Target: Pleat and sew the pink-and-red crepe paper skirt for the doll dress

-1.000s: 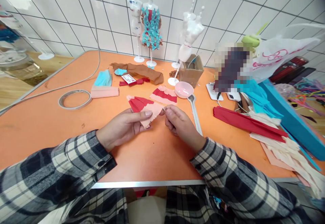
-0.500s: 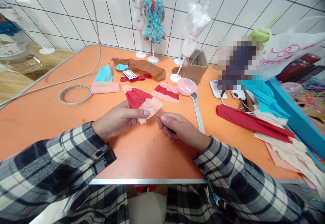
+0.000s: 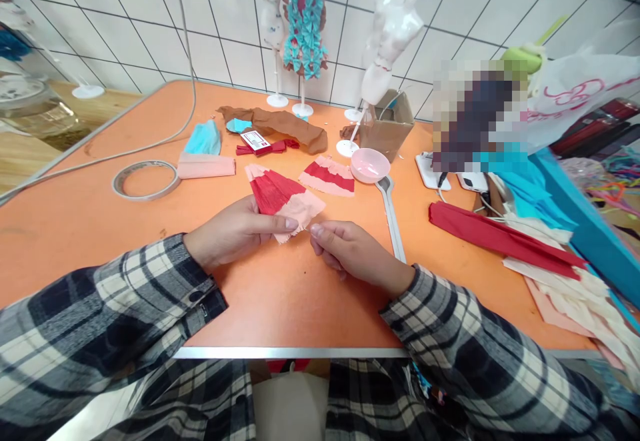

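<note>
My left hand (image 3: 235,231) pinches a fan-shaped piece of red and pink crepe paper (image 3: 283,199), thumb on its pink lower edge, just above the orange table (image 3: 280,301). My right hand (image 3: 345,251) is closed in a pinch right beside that edge, fingertips touching the paper's corner. In the earlier frames a thin needle or pin showed between these fingers; now it is hidden. A second red and pink paper piece (image 3: 327,176) lies flat behind, next to a small pink bowl (image 3: 369,164).
A tape roll (image 3: 145,179), a pink paper roll (image 3: 206,166), teal and brown crepe paper and a small card lie at the left back. Mannequin stands (image 3: 304,21) line the tiled wall. A cardboard box (image 3: 387,131), a white tool (image 3: 393,217) and stacked red and cream paper (image 3: 505,241) sit right.
My right hand dropped from the paper's upper right edge to the table, then came back up to its lower corner. The left hand kept its hold on the paper.
</note>
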### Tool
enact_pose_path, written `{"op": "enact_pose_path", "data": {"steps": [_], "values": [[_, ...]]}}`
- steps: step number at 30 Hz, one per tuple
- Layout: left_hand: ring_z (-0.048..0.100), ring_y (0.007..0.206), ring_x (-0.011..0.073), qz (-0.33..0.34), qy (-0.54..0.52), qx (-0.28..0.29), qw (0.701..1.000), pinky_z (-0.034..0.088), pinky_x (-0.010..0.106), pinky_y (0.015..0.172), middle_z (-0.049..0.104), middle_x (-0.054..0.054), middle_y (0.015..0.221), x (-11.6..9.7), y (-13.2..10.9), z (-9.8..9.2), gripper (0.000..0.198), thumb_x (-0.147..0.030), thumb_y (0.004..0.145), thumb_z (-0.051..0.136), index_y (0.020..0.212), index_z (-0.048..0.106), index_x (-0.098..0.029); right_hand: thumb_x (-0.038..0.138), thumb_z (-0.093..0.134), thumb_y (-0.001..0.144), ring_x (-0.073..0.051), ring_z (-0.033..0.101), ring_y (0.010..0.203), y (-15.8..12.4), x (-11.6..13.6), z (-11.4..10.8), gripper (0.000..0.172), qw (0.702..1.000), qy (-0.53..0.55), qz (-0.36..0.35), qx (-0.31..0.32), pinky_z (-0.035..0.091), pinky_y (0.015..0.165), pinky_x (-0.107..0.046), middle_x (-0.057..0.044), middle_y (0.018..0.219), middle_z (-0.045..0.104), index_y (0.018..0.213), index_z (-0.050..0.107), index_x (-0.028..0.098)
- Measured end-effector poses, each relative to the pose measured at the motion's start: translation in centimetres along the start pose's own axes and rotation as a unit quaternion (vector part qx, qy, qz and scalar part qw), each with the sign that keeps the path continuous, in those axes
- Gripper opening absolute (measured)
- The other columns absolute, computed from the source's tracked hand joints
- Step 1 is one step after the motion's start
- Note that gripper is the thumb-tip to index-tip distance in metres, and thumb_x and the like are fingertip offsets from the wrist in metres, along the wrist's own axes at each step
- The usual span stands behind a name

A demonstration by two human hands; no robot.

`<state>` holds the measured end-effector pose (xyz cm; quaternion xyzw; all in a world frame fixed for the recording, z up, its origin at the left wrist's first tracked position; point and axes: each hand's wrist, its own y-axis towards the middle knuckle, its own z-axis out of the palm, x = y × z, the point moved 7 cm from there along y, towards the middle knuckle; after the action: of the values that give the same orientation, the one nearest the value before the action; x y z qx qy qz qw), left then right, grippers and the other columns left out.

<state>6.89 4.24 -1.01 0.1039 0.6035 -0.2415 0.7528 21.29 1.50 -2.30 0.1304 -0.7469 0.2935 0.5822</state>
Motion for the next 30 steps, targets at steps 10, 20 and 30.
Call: {"op": "enact_pose_path", "data": {"steps": [10,20,30], "values": [[0.065,0.095,0.024,-0.009,-0.006,0.004,1.0,0.051,0.035,0.083,0.074,0.009,0.103,0.11,0.02,0.2,0.03,-0.022,0.071,0.084,0.1,0.076,-0.016,0.059,0.047,0.098,-0.007,0.037,0.041,0.26,-0.07,0.0,0.047,0.999,0.029,-0.015,0.017,0.035,0.039,-0.019,0.008,0.05,0.04,0.071,0.05,0.02],[0.063,0.093,0.0231,-0.022,-0.006,0.011,1.0,0.05,0.037,0.086,0.073,0.011,0.102,0.15,-0.1,0.31,0.033,-0.022,0.071,0.085,0.101,0.074,-0.011,0.059,0.049,0.097,-0.007,0.036,0.042,0.31,-0.11,0.15,0.049,0.999,0.029,-0.011,0.023,0.034,0.041,-0.019,0.008,0.05,0.039,0.069,0.05,0.019],[0.062,0.082,0.018,-0.005,-0.025,-0.007,1.0,0.048,0.031,0.08,0.072,0.004,0.085,-0.21,-0.08,0.23,0.019,-0.019,0.072,0.083,0.087,0.073,-0.012,0.062,0.054,0.093,-0.007,0.038,0.041,0.25,0.01,0.03,0.05,1.0,0.016,-0.004,0.026,0.032,0.041,-0.02,0.008,0.049,0.041,0.067,0.05,0.019]]}}
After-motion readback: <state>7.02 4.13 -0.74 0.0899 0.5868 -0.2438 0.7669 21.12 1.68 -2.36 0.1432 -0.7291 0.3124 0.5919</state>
